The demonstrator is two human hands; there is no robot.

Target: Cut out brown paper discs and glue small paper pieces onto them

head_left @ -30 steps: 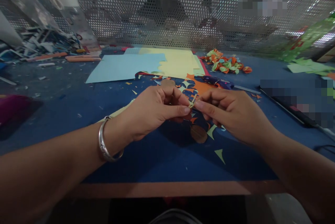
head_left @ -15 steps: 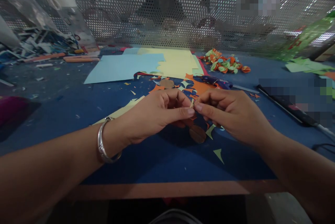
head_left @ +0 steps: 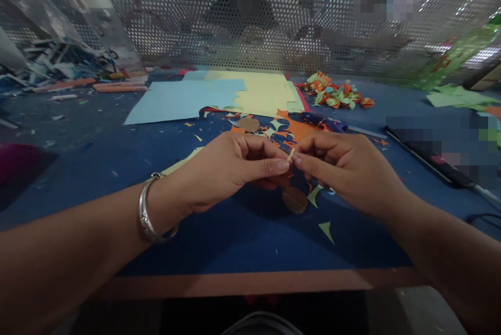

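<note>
Over the blue tabletop (head_left: 258, 251), my left hand (head_left: 238, 163) pinches a small pale yellow paper piece (head_left: 290, 155) between thumb and finger. The fingertips of my right hand (head_left: 332, 163) are pressed together at the same piece's right side, touching it. A brown disc (head_left: 295, 200) lies just below the fingers, with pale green scraps (head_left: 327, 231) to its right. Another brown disc (head_left: 249, 124) rests beyond my hands among orange paper offcuts (head_left: 305, 129). Part of a pale yellow sheet (head_left: 182, 162) shows behind my left wrist.
Blue (head_left: 188, 97) and yellow sheets (head_left: 266, 92) lie behind my hands, left of a pile of curled paper pieces (head_left: 340, 92). A glue gun (head_left: 323, 121) and a black tool (head_left: 430, 157) sit to the right. Perforated metal (head_left: 176, 22) borders the back.
My left hand and bracelet have shifted slightly left. The small yellow piece is tilted more to the right and shows more between my fingertips.
</note>
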